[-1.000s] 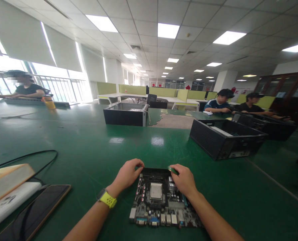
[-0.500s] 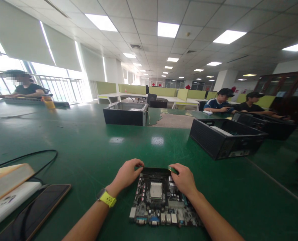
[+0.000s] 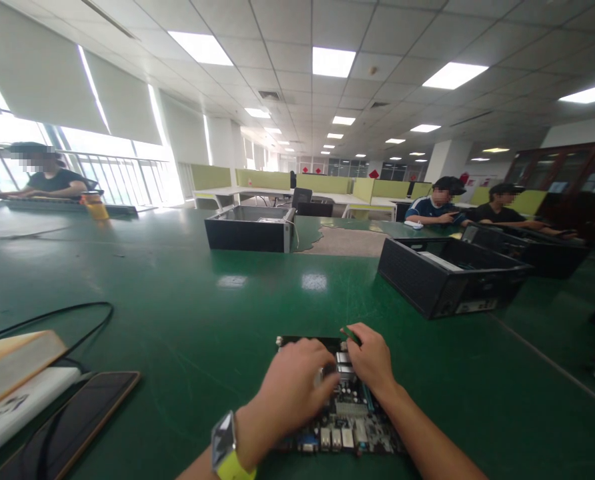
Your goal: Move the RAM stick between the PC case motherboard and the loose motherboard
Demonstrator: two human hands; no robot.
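A motherboard (image 3: 345,408) lies flat on the green table in front of me, its ports facing me. My left hand (image 3: 297,379) is over its left and middle part, covering most of the processor area. The fingers are bent, with the thumb apart from them and nothing seen in between. At the board's far right corner, my right hand (image 3: 371,357) pinches a narrow green RAM stick (image 3: 350,335) between thumb and fingers. Most of the stick is hidden by the hand. A watch (image 3: 224,437) with a yellow-green strap is on my left wrist.
Open computer cases stand at the back middle (image 3: 247,232) and to the right (image 3: 452,277). On the left lie a phone (image 3: 72,420), a white box (image 3: 32,397) and a black cable (image 3: 77,307). Several people sit around the table's far sides.
My left hand has moved from the board's far left corner rightward and nearer, over its middle. My right hand stays at the far right corner, the RAM stick now turned slightly.
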